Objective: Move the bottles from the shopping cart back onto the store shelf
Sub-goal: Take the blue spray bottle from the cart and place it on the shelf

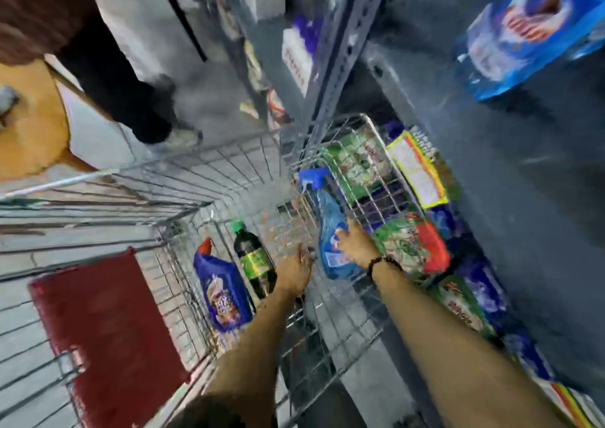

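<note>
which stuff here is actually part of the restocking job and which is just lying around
Part of the job:
blue spray bottle, under the right hand
dark green-capped bottle
blue red-capped bottle
shopping cart
left hand

Just lying about:
blue detergent bag
green packets
red cart flap

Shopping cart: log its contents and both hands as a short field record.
cart: wire shopping cart beside store shelf
bottles inside: blue spray bottle; dark bottle with green cap; blue bottle with red cap
right hand: right hand gripping the spray bottle's body
left hand: left hand reaching in beside the dark bottle, holding nothing visible
image quality: motion-blurred
</note>
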Demonstrator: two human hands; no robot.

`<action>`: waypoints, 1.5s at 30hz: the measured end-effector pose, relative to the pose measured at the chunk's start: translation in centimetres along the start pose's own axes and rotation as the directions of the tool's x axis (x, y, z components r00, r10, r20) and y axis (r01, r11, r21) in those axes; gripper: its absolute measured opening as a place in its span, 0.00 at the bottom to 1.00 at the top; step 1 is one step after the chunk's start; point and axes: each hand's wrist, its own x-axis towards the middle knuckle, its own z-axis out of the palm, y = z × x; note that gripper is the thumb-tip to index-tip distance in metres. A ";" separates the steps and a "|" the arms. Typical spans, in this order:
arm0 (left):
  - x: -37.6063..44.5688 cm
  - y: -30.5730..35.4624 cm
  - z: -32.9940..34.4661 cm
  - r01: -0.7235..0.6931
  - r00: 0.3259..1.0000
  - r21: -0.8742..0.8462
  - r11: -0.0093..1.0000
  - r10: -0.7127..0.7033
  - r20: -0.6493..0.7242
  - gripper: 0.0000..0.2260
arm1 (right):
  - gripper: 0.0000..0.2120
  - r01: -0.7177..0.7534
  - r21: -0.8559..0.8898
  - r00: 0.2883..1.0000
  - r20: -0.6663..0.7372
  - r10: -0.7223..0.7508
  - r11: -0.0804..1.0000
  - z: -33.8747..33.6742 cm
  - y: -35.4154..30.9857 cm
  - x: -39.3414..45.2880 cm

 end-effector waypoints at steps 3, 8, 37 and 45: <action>2.4 -0.8 1.8 0.086 0.991 -0.292 0.953 -0.111 -0.069 0.14 | 0.17 -0.071 0.076 0.997 -0.018 0.072 0.995 0.3 1.1 3.9; 5.4 0.2 3.2 0.235 0.965 -0.604 0.762 -0.257 0.051 0.16 | 0.22 -0.248 0.168 0.966 -0.027 0.256 0.954 0.6 2.7 6.8; -12.0 6.9 -13.8 -0.018 0.899 -0.553 0.833 0.256 0.356 0.10 | 0.17 0.138 0.576 0.945 0.168 -0.282 0.806 -4.4 -6.6 -18.9; -20.1 18.9 -19.6 -0.385 0.652 -0.493 0.780 0.608 0.453 0.17 | 0.14 0.531 0.635 0.792 -0.137 -0.596 0.561 -11.3 -9.0 -30.9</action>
